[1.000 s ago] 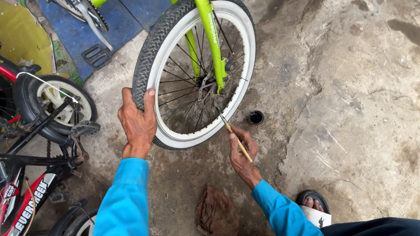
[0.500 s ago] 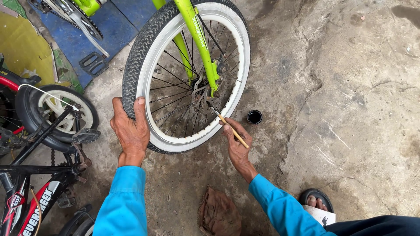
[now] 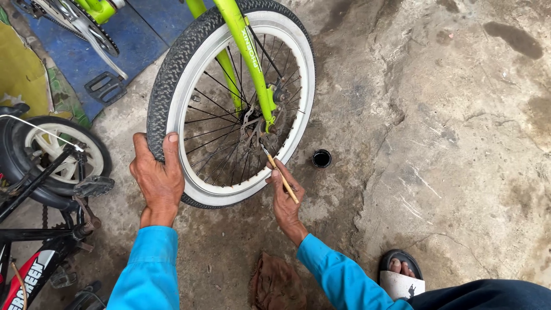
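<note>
Wheel (image 3: 229,103) steadied at tyre by left hand (image 3: 156,178), fingers clamped. Thin brush (image 3: 280,171) pinched in right hand (image 3: 285,198), tip at hub; dabbing judged underway, unfinished. Small black pot (image 3: 321,158) right of wheel.

The wheel (image 3: 229,103) stands upright in a lime-green fork, black knobby tyre, white rim, dark spokes. A thin wooden brush (image 3: 280,173) slants with its tip at the hub, just below the axle.

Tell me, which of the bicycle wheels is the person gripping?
The big white-walled wheel in the lime-green frame; the left hand clasps its tyre. The smaller black wheel stands untouched.
</note>
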Demonstrator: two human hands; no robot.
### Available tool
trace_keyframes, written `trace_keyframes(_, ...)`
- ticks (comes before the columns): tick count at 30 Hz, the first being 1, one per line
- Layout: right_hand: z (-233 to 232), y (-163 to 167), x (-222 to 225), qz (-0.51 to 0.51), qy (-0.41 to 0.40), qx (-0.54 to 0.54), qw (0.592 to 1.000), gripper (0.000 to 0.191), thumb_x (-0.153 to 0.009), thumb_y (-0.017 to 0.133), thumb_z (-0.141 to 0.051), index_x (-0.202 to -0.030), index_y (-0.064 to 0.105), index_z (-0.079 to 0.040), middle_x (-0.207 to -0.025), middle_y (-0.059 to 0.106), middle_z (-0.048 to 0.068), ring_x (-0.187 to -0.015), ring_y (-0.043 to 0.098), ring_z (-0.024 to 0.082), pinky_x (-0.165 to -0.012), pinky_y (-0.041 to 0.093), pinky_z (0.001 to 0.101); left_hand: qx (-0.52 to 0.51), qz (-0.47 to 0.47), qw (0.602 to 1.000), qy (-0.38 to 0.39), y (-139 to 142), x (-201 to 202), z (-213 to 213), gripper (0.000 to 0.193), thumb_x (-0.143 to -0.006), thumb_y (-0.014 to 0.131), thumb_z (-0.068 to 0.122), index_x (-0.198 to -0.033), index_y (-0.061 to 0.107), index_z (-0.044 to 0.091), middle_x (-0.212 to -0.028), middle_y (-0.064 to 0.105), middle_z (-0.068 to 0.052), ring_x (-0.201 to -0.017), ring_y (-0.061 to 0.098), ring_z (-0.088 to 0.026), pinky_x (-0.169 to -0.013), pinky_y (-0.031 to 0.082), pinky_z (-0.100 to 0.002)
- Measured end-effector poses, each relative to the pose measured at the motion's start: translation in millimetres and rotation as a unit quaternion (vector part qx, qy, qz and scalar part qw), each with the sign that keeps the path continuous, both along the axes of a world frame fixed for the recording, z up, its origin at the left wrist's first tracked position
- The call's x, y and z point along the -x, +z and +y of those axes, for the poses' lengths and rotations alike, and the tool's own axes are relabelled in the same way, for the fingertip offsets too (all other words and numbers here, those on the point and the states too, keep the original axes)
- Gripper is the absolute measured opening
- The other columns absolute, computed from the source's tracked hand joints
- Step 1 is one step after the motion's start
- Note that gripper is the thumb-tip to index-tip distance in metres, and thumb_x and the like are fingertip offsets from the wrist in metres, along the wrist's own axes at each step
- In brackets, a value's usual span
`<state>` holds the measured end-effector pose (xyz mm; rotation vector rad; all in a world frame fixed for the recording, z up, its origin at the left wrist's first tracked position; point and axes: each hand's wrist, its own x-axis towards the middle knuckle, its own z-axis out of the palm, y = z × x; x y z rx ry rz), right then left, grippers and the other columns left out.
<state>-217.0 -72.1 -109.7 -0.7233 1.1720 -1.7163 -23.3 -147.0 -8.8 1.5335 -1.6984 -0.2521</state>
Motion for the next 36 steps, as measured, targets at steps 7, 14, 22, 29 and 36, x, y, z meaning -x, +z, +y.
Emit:
trace_keyframes(7, -12.7, 4.9, 31.9, 0.041, 0.054, -0.010, 0.998, 0.036, -0.100, 0.070, -0.029, -0.126, 0.073, -0.004, -0.109, 0.080, 0.013, -0.090, 0.074, 0.017, -0.080, 0.065, 0.0353, 0.008, -0.002, 1.000, -0.009, -0.5, -2.2, -0.3, 0.035, -0.111, 0.064, 0.032, -0.109, 0.051, -0.001, -0.085, 0.071, -0.019, -0.074, 0.073, -0.029, -0.066, 0.054, -0.041)
trace_keyframes(14, -28.8, 2.9, 59.1, 0.065, 0.118, -0.066, 0.989, 0.032, -0.097, 0.069, -0.024, -0.119, 0.075, -0.002, -0.098, 0.081, 0.012, -0.081, 0.073, 0.014, -0.062, 0.056, 0.0254, -0.009, -0.005, 1.000, 0.003, -0.3, -3.3, -0.8, 0.036, -0.110, 0.063, 0.034, -0.107, 0.051, 0.000, -0.080, 0.068, -0.018, -0.067, 0.071, -0.029, -0.065, 0.053, -0.044)
trace_keyframes(22, -39.0, -7.7, 59.4, 0.004, 0.125, -0.049, 0.991, 0.027, -0.097, 0.067, -0.013, -0.116, 0.076, 0.004, -0.094, 0.080, 0.013, -0.077, 0.068, 0.012, -0.061, 0.050, 0.0258, -0.034, -0.013, 0.999, 0.023, 0.2, -3.8, -0.7, 0.041, -0.108, 0.063, 0.039, -0.106, 0.052, -0.001, -0.071, 0.064, -0.020, -0.062, 0.067, -0.032, -0.064, 0.052, -0.046)
trace_keyframes(29, -31.9, -15.5, 62.2, 0.077, 0.107, -0.038, 0.991, 0.027, -0.097, 0.067, -0.016, -0.116, 0.077, 0.001, -0.094, 0.080, 0.013, -0.081, 0.073, 0.015, -0.063, 0.055, 0.0252, -0.029, -0.010, 0.999, 0.026, 0.3, -5.3, -1.9, 0.041, -0.106, 0.064, 0.040, -0.108, 0.052, 0.000, -0.073, 0.067, -0.022, -0.065, 0.070, -0.038, -0.064, 0.052, -0.049)
trace_keyframes(36, -0.4, -28.9, 34.6, 0.189, 0.055, 0.010, 0.980, 0.038, -0.102, 0.069, -0.028, -0.130, 0.071, -0.003, -0.115, 0.077, 0.014, -0.098, 0.072, 0.016, -0.084, 0.063, 0.0344, -0.009, -0.016, 1.000, 0.023, -2.3, -8.3, -2.1, 0.043, -0.104, 0.067, 0.041, -0.106, 0.051, 0.001, -0.079, 0.071, -0.023, -0.069, 0.071, -0.041, -0.064, 0.053, -0.050)
